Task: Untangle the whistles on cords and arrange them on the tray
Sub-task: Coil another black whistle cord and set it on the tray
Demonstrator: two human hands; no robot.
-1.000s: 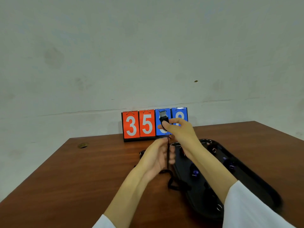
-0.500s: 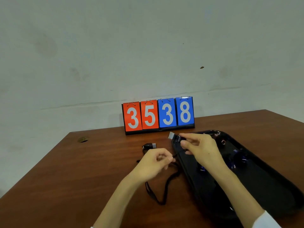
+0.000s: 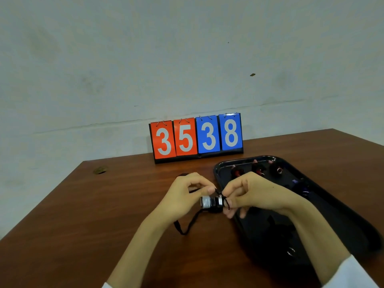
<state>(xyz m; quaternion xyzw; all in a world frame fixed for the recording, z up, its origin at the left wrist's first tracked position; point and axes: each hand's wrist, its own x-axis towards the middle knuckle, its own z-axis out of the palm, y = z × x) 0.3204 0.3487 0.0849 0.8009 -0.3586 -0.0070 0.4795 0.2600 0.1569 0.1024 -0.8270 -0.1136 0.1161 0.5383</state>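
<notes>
At the tray's left rim: both hands meet just above the table, with a black whistle (image 3: 212, 203) with a silver mouthpiece between them.
Left hand (image 3: 185, 196): thumb and forefinger pinch the thin black cord (image 3: 187, 225) just above the whistle.
Right hand (image 3: 255, 196): curled fingertips pinch the same cord at the whistle's ring end.
Cord: from the whistle it drops in a loop onto the wood below the left wrist.
Tray (image 3: 216, 173): black, glossy, long; it lies to the right, partly under the right forearm.
On the tray: two reddish whistles (image 3: 236, 172) and a dark one (image 3: 277, 169) sit along the far end, and a purple whistle (image 3: 301, 187) lies nearer the right rim.
Scoreboard (image 3: 196, 138): flip cards read 35 in red and 38 in blue, upright at the table's far edge, well behind the hands.
Table (image 3: 104, 215): brown wood grain, with a small round hole (image 3: 100, 170) near the far left corner.
Wall (image 3: 145, 59): pale, scuffed plaster with a crack line running across.
Hard to make out: a dark object (image 3: 182, 175) peeks out behind the left hand, mostly hidden. The tray's near half is dim, and only a metal ring (image 3: 291, 251) glints there. A white sleeve (image 3: 351, 273) is cut off at the bottom right.
</notes>
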